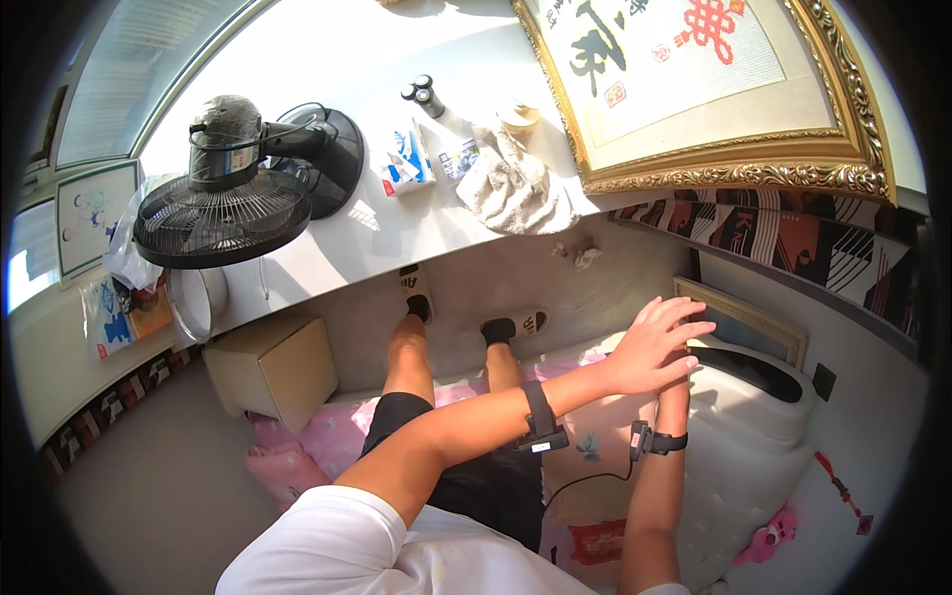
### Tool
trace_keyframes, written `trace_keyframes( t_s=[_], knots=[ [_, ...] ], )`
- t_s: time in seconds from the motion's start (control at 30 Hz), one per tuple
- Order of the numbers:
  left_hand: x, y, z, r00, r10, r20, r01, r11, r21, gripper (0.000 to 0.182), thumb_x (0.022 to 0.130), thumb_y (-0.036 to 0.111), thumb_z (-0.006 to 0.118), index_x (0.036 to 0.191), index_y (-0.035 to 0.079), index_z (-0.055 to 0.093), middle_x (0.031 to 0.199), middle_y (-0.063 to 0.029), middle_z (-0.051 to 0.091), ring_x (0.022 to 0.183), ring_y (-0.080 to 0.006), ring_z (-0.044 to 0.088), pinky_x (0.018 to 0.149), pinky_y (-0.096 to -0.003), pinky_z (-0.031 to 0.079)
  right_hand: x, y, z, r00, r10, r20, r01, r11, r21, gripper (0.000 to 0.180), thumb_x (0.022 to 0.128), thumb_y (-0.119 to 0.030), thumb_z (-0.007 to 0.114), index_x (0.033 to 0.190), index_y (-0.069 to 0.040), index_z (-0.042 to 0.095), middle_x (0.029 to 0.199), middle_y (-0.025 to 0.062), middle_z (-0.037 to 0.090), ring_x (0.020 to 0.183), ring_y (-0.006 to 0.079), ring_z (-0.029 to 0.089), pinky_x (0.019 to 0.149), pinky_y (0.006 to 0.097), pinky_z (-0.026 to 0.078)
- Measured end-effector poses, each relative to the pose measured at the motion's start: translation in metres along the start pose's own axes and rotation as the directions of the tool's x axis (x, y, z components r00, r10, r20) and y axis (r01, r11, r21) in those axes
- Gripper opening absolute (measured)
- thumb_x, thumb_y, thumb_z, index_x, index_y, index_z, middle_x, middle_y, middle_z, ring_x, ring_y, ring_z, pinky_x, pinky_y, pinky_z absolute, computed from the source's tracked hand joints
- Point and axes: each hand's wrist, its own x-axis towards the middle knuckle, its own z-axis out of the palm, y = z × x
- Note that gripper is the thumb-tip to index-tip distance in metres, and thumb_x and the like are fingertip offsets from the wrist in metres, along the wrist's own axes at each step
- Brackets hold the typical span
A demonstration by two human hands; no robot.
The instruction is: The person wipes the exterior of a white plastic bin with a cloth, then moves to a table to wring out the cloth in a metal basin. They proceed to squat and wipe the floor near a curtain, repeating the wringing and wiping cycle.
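Note:
My left hand (653, 348) reaches across to the right, back upward, fingers spread and holding nothing visible. Directly behind it is my right hand (675, 378), mostly hidden; whether the two touch, and how its fingers are set, cannot be told. A black strap with a small device (544, 439) is around my left forearm. Another strapped device (654, 440) sits at my right wrist, with a black cable running from it. Beyond both hands are the white padded headboard (744, 446) of a bed and a framed picture (796, 341) leaning at the wall.
A white counter (335, 253) bears a black fan (223, 216), a tissue pack (407, 160), an electric shaver (425, 97), a crumpled towel (513, 186) and a large gold-framed calligraphy piece (714, 175). A beige box (275, 368) stands below. Pink bedding (335, 424) lies around my legs.

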Motion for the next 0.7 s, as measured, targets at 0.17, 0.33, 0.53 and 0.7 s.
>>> trace_keyframes(
  t_s=[0.17, 0.33, 0.53, 0.7],
  knots=[
    [-0.067, -0.07, -0.127, 0.466, -0.867, -0.18, 0.872, 0.415, 0.258, 0.076, 0.094, 0.052, 0.063, 0.155, 0.01, 0.045, 0.157, -0.0192, 0.044, 0.148, -0.04, 0.037, 0.119, -0.0633, 0.03, -0.021, -0.099, -0.041, 0.92, -0.219, -0.325, 0.389, 0.619, 0.683, 0.083, 0.087, -0.004, 0.066, 0.163, -0.005, 0.032, 0.171, 0.0099, 0.029, 0.16, 0.0281, 0.02, 0.129, 0.0462, 0.015],
    [-0.249, -0.06, -0.261, 0.588, -0.78, -0.212, 0.608, 0.6, -0.521, 0.039, 0.105, 0.028, 0.056, 0.134, 0.003, 0.066, 0.121, -0.0082, 0.069, 0.112, -0.0176, 0.065, 0.098, -0.0316, 0.052, -0.056, -0.21, -0.048, 0.984, -0.137, -0.114, 0.173, 0.571, 0.802, 0.054, 0.108, -0.022, 0.047, 0.156, 0.001, 0.043, 0.164, 0.0146, 0.041, 0.154, 0.0246, 0.033, 0.127, 0.047, 0.022],
    [-0.423, 0.019, -0.428, 0.105, -0.876, -0.472, 0.178, 0.483, -0.857, 0.037, 0.104, 0.031, 0.055, 0.124, 0.005, 0.07, 0.113, -0.0071, 0.071, 0.106, -0.0192, 0.066, 0.094, -0.0359, 0.053, -0.08, -0.293, 0.014, 0.986, -0.156, -0.063, 0.094, 0.201, 0.975, 0.058, 0.114, -0.041, 0.037, 0.155, -0.001, 0.044, 0.159, 0.0179, 0.046, 0.153, 0.0279, 0.037, 0.124, 0.0474, 0.027],
    [-0.511, 0.063, -0.502, 0.017, -0.863, -0.505, -0.156, 0.497, -0.854, 0.043, 0.103, 0.029, 0.056, 0.14, 0.007, 0.06, 0.125, -0.0109, 0.067, 0.119, -0.0258, 0.062, 0.103, -0.044, 0.05, 0.012, -0.349, 0.044, 0.991, -0.081, -0.106, 0.132, 0.495, 0.859, 0.055, 0.101, -0.027, 0.067, 0.148, -0.001, 0.053, 0.146, 0.0146, 0.06, 0.136, 0.0266, 0.056, 0.113, 0.0439, 0.044]
  ],
)
